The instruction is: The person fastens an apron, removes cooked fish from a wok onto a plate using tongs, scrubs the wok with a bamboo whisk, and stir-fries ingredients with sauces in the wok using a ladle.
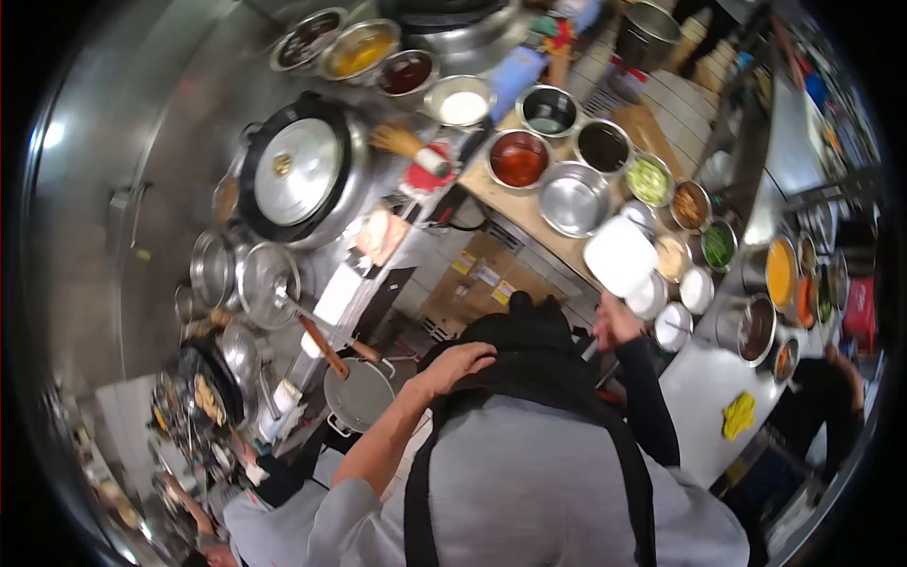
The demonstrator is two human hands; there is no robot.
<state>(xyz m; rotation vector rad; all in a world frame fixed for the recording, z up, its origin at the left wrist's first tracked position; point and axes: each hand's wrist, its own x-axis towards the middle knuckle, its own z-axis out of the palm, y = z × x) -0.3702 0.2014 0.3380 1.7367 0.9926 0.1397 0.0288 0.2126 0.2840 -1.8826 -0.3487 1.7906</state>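
My left hand [457, 369] lies against the black apron [515, 364] at my waist, fingers stretched out and nothing seen in them. My right hand [616, 321], at the end of a dark sleeve, is a little blurred. Its fingers are apart, just below a white square plate or lid [621, 256]; I cannot tell whether they touch it. Around this white piece stand an empty-looking steel bowl [574, 200], a bowl of pale paste [673, 257] and small white containers [674, 326].
Sauce bowls [519, 159] and chopped greens [649, 180] stand on the counter ahead. A lidded wok [300, 170] is at left. Beside me sits a two-handled pot [359, 395]. A yellow cloth [739, 416] lies at right. Co-workers [283, 501] [822, 406] stand on both sides.
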